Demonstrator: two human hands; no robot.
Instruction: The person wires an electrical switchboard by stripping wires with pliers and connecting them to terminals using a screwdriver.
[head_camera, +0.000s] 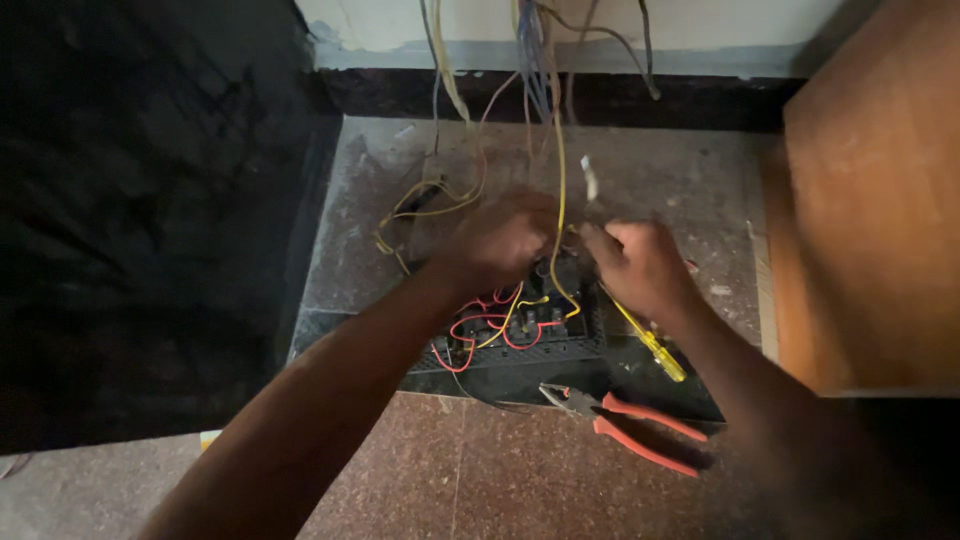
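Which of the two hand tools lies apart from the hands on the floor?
The orange-handled pliers lie alone on the reddish floor. The yellow-handled screwdriver sits under the right hand.

Single head-worn view: looked steeply down and forward, close over the hands (570, 255), toward the floor (480, 470) and wall base.

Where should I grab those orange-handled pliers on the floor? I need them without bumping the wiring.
Take the pliers by the two orange handles, coming from the lower right. The handles splay toward that side and lie bare on the reddish floor, while the metal jaws point up-left toward the black switch board and its red and yellow wires. Closing the handles together should give a firm hold.
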